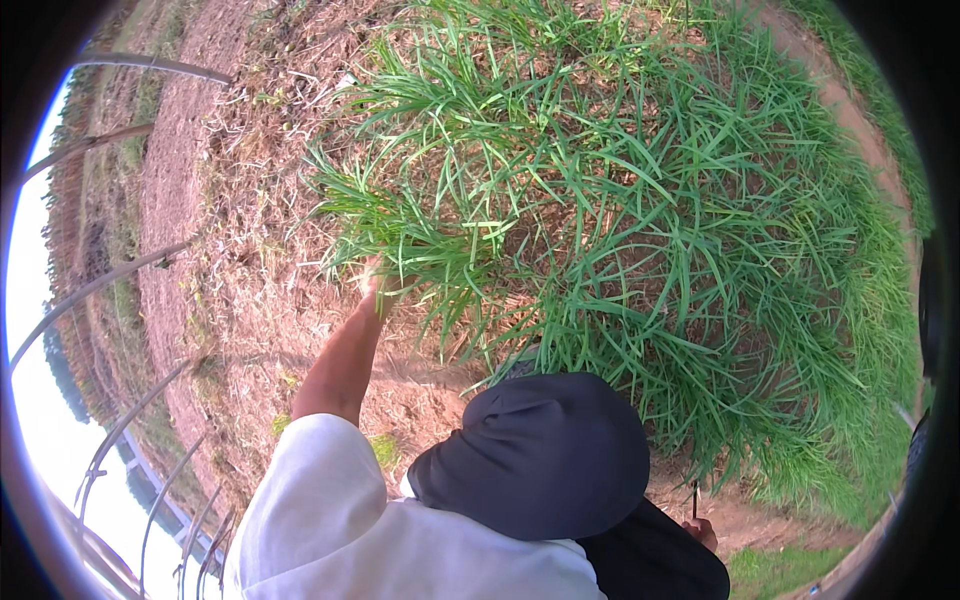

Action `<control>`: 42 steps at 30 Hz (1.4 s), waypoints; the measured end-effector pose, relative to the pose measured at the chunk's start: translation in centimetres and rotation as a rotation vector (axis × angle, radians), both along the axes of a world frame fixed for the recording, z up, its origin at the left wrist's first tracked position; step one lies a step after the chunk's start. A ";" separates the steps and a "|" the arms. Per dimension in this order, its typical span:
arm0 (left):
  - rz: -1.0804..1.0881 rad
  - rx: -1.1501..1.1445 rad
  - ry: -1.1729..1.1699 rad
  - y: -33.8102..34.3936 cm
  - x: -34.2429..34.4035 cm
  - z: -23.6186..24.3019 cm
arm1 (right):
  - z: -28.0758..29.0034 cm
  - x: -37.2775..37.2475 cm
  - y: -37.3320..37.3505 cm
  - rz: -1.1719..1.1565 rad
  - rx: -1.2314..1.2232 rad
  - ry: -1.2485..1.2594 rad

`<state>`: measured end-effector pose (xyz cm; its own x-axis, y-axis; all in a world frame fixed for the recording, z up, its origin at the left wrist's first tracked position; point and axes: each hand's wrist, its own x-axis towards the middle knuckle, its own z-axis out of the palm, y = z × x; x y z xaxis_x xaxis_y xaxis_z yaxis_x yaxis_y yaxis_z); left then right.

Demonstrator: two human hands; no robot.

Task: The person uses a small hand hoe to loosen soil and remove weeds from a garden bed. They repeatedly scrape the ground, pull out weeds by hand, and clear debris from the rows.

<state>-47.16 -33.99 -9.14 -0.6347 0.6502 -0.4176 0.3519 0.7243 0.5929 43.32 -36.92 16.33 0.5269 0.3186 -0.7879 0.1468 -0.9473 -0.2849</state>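
Note:
My left arm, in a white sleeve, stretches forward to the left edge of a bed of long, narrow green leaves. There my left hand is closed at the base of a leaf clump, its fingers partly covered by leaves. The blades fan out above and beside it. At lower right, past my dark-clothed knee, part of my right hand shows with the fingers curled. A thin, dark, upright stick-like thing rises from it; the rest is hidden behind my leg.
Dense leafy plants spread ahead and to the right, bordered by a narrow dirt path. Dry straw litters the soil on the left. Curved poles arch along the left edge.

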 end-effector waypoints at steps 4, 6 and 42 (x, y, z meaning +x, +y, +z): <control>-0.211 -0.143 0.156 0.8 1.5 1.1 | 0.2 -1.9 2.1 -0.376 -0.064 0.106; -0.247 -0.141 0.155 0.6 1.1 1.6 | 0.1 -1.6 2.0 -0.458 -0.065 0.110; -0.316 -0.501 0.751 4.4 -25.7 13.5 | 0.6 -3.1 -0.1 0.768 -0.223 -0.364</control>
<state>-72.86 -29.57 4.35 -0.6760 0.6936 -0.2487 0.7369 0.6392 -0.2200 40.26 -36.98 16.92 0.4608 0.5470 -0.6989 0.8120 -0.5777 0.0833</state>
